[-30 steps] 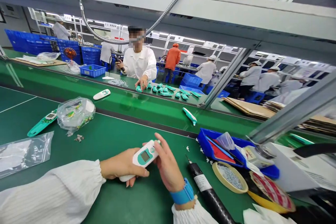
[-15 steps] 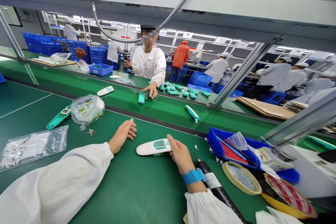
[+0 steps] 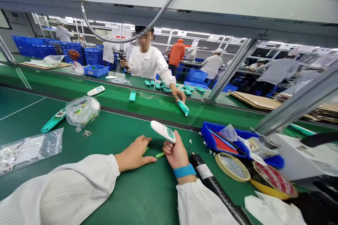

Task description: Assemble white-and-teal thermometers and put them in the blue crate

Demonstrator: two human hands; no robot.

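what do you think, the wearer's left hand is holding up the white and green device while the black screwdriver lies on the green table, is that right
Not quite: the head view shows the right hand, with the blue wristband, holding up the white and green device. The black screwdriver does lie on the green table.

We see white-and-teal device [image 3: 160,129] centre, our sky-blue wristband [image 3: 184,171] below, dark green bench [image 3: 139,197]; lower right, black screwdriver [image 3: 220,193] with white label [image 3: 204,171], red-and-white patterned roll [image 3: 274,178]; upper centre, orange coat [image 3: 176,53].
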